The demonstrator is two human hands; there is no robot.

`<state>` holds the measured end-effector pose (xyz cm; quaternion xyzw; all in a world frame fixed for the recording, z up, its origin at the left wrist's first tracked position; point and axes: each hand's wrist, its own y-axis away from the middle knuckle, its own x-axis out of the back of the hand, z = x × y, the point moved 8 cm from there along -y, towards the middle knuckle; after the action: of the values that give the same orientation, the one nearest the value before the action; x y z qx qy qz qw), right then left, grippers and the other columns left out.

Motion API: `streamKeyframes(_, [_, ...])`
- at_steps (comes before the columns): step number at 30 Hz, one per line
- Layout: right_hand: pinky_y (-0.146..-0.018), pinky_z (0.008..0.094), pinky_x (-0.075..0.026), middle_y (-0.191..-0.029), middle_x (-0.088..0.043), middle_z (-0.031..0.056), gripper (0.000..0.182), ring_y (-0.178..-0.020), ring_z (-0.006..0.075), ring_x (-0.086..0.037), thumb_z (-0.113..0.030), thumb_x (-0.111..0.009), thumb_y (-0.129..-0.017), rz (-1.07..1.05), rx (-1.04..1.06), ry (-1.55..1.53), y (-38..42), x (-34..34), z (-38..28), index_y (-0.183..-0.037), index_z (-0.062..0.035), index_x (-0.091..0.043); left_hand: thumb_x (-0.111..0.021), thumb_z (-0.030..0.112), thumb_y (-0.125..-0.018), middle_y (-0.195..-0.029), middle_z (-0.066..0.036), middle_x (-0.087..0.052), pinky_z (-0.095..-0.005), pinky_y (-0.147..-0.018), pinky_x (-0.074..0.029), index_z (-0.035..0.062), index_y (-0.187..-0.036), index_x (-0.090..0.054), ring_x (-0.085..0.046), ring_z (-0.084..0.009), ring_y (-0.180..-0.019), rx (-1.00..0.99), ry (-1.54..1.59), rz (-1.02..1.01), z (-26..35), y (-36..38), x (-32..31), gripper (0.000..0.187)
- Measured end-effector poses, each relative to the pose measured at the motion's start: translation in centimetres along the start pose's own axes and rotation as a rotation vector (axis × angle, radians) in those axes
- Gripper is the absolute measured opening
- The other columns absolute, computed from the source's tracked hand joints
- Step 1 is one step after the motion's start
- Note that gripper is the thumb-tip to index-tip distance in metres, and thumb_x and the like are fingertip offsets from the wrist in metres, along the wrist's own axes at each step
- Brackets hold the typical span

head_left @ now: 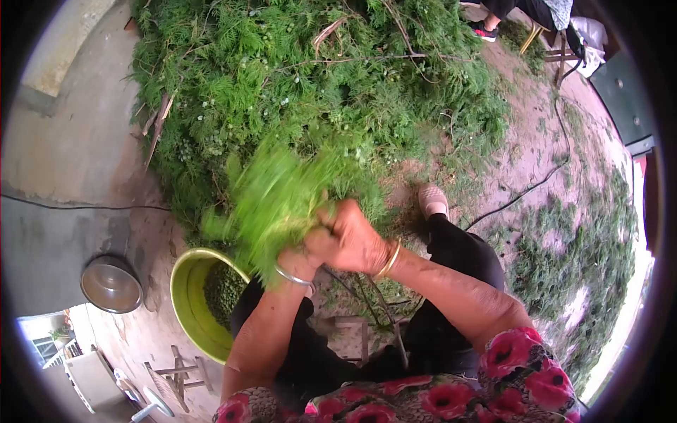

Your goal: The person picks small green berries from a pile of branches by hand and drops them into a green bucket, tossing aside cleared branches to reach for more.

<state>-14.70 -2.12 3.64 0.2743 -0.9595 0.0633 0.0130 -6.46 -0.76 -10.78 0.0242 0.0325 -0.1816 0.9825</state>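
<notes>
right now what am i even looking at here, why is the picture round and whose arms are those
The picture comes from one small camera worn on a person's head, looking forward and down. Its wide lens bends the view into a circle with dark corners. The two bare arms reaching in from the bottom are that person's own.

The left hand and right hand are closed together on a blurred bunch of feathery green sprigs. Each wrist wears a thin metal bangle.

There is no table: the person sits over bare dirt ground. Ahead lies a big heap of green leafy branches. Beside the left arm sits a round yellow-green plastic basin with dark green pickings inside, and further left a shiny metal bowl. At the top, another person's shoe shows.
</notes>
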Motion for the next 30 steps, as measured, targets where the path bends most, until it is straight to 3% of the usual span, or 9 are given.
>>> streamKeyframes(3, [-0.056,0.037,-0.046,-0.072,-0.057,0.0146,0.011,-0.063,0.0296,-0.058,-0.005,-0.061,-0.064,0.019,0.251,0.179,0.7,-0.9,-1.7,-0.069,0.0001,-0.052,-0.041,0.03,-0.096,-0.116,-0.009,-0.051,-0.0293,-0.094,-0.039,0.0019,-0.134,-0.034,-0.048,-0.014,-0.106,0.261,1.088,0.171,-17.8,2.9,5.6,0.048])
streamKeyframes(6, [-0.07,0.0451,-0.046,-0.08,-0.055,0.0184,0.026,-0.072,0.035,-0.057,-0.017,-0.061,-0.066,-0.134,0.398,0.312,1.9,-2.4,-2.2,-0.086,-0.0001,-0.056,-0.045,0.032,-0.093,-0.118,-0.013,-0.051,-0.0317,-0.092,-0.042,0.0011,-0.129,-0.039,-0.048,-0.0185,-0.109,0.206,1.098,0.127,-10.3,16.8,5.2,0.047])
streamKeyframes(9, [-0.08,0.0437,-0.044,-0.094,-0.057,0.0183,0.041,-0.09,0.0366,-0.056,-0.025,-0.064,-0.067,-0.176,0.461,0.418,2.9,-2.6,-1.8,-0.101,-0.0022,-0.056,-0.051,0.034,-0.09,-0.12,-0.019,-0.051,-0.0353,-0.088,-0.046,-0.0002,-0.121,-0.047,-0.049,-0.0254,-0.113,0.125,1.102,0.063,0.1,-0.9,3.4,0.047])
streamKeyframes(13, [-0.1,0.0452,-0.032,-0.121,-0.05,0.0194,0.056,-0.105,0.036,-0.05,-0.035,-0.059,-0.071,-0.09,0.489,0.573,3.5,-1.2,-2.7,-0.117,-0.0043,-0.051,-0.054,0.03,-0.088,-0.113,-0.019,-0.056,-0.0365,-0.077,-0.052,-0.0004,-0.117,-0.049,-0.057,-0.0286,-0.102,0.307,0.746,0.315,1.6,1.0,5.8,0.043])
streamKeyframes(15, [-0.097,0.0476,-0.035,-0.125,-0.049,0.0164,0.051,-0.106,0.0318,-0.052,-0.03,-0.055,-0.077,-0.16,0.429,0.438,2.6,-1.0,-3.1,-0.121,-0.0052,-0.05,-0.044,0.019,-0.092,-0.094,-0.008,-0.063,-0.0296,-0.06,-0.052,0.0014,-0.103,-0.059,-0.062,-0.015,-0.072,0.225,0.467,0.465,8.1,-0.5,3.9,0.025])
streamKeyframes(17, [-0.092,0.0444,-0.042,-0.124,-0.049,0.0146,0.041,-0.107,0.0265,-0.052,-0.018,-0.053,-0.082,0.619,-0.474,-0.868,3.1,3.8,3.1,-0.119,-0.0023,-0.051,-0.043,0.018,-0.093,-0.088,-0.006,-0.062,-0.0291,-0.061,-0.052,0.0048,-0.097,-0.06,-0.062,-0.016,-0.073,0.211,0.688,0.773,7.6,0.6,5.7,0.022])
streamKeyframes(19, [-0.082,0.0366,-0.049,-0.115,-0.056,0.0137,0.03,-0.099,0.0199,-0.057,-0.006,-0.05,-0.084,0.678,-0.195,0.033,2.3,10.7,2.3,-0.113,0.0025,-0.054,-0.051,0.016,-0.091,-0.084,-0.004,-0.06,-0.0279,-0.058,-0.048,0.0081,-0.088,-0.057,-0.059,-0.0148,-0.071,0.097,0.741,0.838,7.1,1.6,6.5,0.01])
streamKeyframes(25, [-0.063,0.0296,-0.053,-0.082,-0.066,0.0103,0.017,-0.073,0.0155,-0.063,-0.009,-0.055,-0.088,0.712,0.046,-0.459,1.9,13.1,-1.7,-0.096,0.005,-0.06,-0.066,0.01,-0.082,-0.075,0.0,-0.055,-0.0278,-0.053,-0.041,0.0085,-0.07,-0.051,-0.047,-0.0093,-0.067,0.1,0.466,1.135,9.3,1.1,6.2,0.02])
streamKeyframes(30, [-0.057,0.0253,-0.045,-0.07,-0.063,0.0048,0.02,-0.063,0.0118,-0.055,-0.019,-0.06,-0.087,0.344,-0.315,0.11,0.4,8.3,0.5,-0.083,0.0005,-0.065,-0.067,0.007,-0.08,-0.066,0.004,-0.057,-0.0275,-0.048,-0.038,0.0021,-0.092,-0.066,-0.041,-0.0095,-0.048,0.023,0.094,0.966,9.8,0.4,4.9,0.013])
